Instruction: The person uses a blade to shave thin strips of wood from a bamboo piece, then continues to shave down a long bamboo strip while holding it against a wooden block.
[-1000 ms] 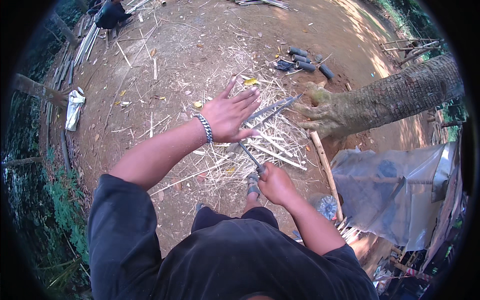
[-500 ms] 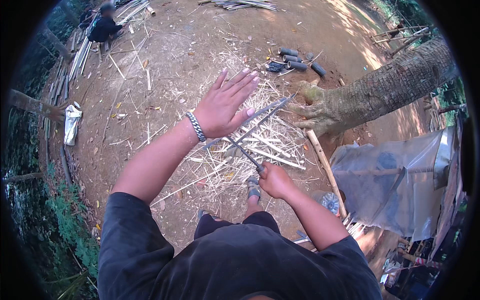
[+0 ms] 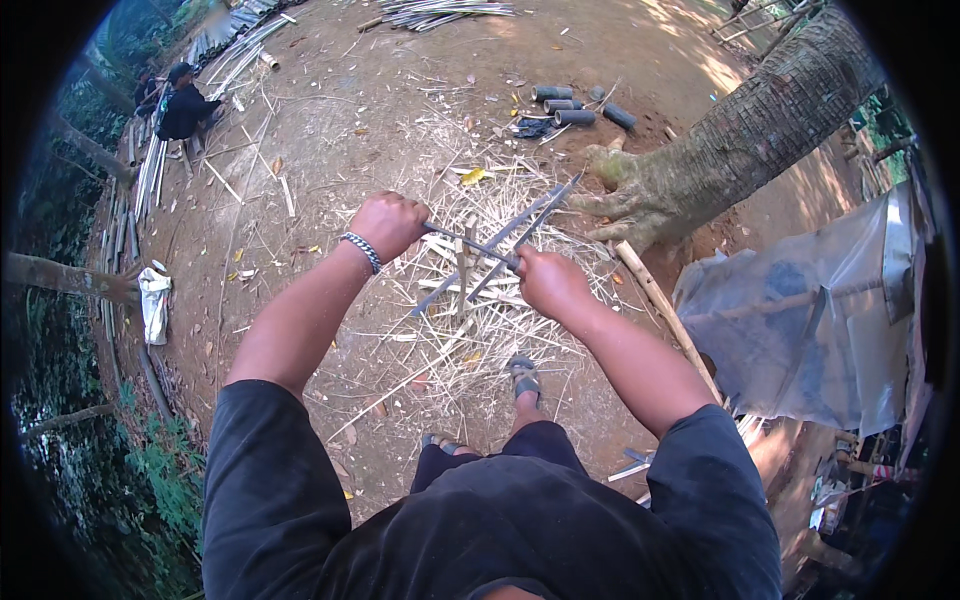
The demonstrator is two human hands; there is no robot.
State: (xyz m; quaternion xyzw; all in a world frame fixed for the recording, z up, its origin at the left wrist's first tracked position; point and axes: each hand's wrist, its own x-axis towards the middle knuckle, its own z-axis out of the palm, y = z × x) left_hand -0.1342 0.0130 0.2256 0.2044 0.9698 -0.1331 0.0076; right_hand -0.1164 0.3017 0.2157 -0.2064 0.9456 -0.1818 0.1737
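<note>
Spanning the space between both hands in the head view, a slim, dark, rod-like tool [image 3: 456, 237] lay slantwise over the littered ground, in front of the person's body. The right hand [image 3: 553, 286] was closed in a fist around its thicker handle end. The left hand [image 3: 390, 222], with a chunky silver chain bracelet [image 3: 362, 252] at the wrist, was curled around the far end, its fingers folded inward; how tightly they pressed could not be told.

Beneath the tool, two long, narrow, straight grey strips [image 3: 437, 297] slanted up toward the rough-barked brown tree trunk [image 3: 740, 140], drawing close together at their upper ends. Whether the tool touched them could not be made out. Pale, thin wood splinters [image 3: 490, 342] were strewn all around, and a foot in a grey strapped sandal [image 3: 523, 378] stood just beside them.

Handling it well seemed to call for a firm, even grip at both ends, wrists straight and the load shared between the arms. The left fingers, being at the thin end, probably needed the most care against any edge, and the sandalled foot was best placed well clear.
</note>
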